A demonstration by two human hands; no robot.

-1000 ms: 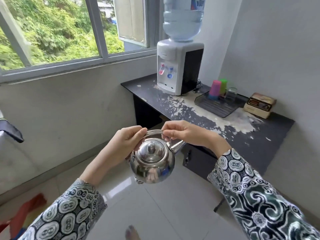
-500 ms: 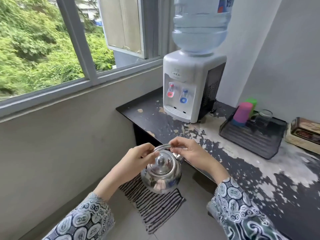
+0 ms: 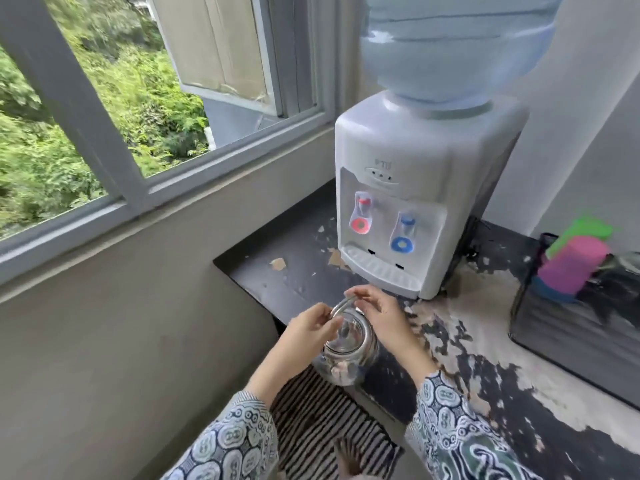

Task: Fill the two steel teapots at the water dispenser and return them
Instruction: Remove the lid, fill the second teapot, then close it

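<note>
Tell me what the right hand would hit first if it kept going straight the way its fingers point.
Probably the left hand: the right hand points its fingers leftward along the teapot handle, though depth is unclear.

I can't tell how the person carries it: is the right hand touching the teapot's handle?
Touching. The head view shows the right hand with its fingers curled over the teapot handle, no gap visible.
</note>
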